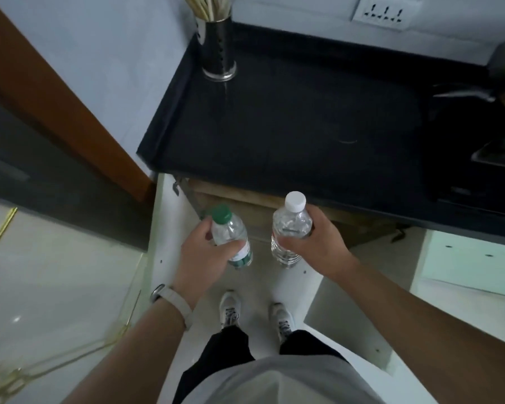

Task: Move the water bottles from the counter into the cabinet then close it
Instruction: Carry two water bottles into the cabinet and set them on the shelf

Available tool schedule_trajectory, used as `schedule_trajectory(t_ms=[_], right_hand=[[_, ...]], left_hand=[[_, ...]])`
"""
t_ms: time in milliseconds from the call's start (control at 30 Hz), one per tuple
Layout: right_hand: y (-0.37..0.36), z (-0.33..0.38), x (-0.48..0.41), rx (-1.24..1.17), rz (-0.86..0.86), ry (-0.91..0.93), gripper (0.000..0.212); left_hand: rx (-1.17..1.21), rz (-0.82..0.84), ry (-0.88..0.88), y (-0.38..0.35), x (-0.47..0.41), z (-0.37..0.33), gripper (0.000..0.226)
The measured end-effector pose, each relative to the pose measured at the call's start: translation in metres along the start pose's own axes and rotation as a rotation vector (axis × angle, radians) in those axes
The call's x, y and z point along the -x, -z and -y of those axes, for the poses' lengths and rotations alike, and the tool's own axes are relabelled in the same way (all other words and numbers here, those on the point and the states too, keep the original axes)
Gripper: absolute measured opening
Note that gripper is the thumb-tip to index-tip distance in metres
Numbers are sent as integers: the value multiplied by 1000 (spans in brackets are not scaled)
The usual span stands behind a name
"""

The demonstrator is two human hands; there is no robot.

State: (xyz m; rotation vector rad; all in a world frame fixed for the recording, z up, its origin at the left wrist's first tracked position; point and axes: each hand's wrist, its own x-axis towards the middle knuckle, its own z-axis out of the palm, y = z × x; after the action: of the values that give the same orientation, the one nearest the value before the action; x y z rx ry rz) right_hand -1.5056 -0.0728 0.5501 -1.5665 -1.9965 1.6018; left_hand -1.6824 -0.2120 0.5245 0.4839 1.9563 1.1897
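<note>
My left hand (203, 252) grips a clear water bottle with a green cap (231, 237), tilted a little. My right hand (318, 246) holds a clear water bottle with a white cap (289, 228), upright. Both bottles hang in the air just in front of the black counter (303, 126), below its front edge and above the open cabinet (245, 196). The cabinet's two white doors stand swung out: the left door (164, 243) beside my left hand, the right door (362, 316) under my right forearm. The cabinet's inside is mostly hidden by the counter's edge.
A steel holder with chopsticks (217, 51) stands at the counter's back left corner. A dark pan and stove (493, 112) sit at the right. A wall socket (382, 10) is above. My shoes (254, 313) stand on the pale floor between the doors.
</note>
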Motion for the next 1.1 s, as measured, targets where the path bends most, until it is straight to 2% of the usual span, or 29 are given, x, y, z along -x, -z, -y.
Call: schedule_trajectory(t_ms=[267, 500, 633, 900, 1100], right_hand=[[-27, -6, -2, -25, -137, -86, 56], [-43, -29, -22, -40, -142, -133, 71], [-51, -52, -39, -78, -103, -143, 70], [-77, -124, -97, -150, -107, -107, 52], [-99, -193, -154, -260, -158, -22, 52]], left_hand=[[-49, 127, -45, 9, -47, 13, 45], [-90, 121, -12, 0, -56, 29, 42], [-115, 96, 7, -12, -68, 45, 41], [-113, 54, -31, -57, -124, 102, 39], [-63, 28, -91, -99, -183, 172, 42]])
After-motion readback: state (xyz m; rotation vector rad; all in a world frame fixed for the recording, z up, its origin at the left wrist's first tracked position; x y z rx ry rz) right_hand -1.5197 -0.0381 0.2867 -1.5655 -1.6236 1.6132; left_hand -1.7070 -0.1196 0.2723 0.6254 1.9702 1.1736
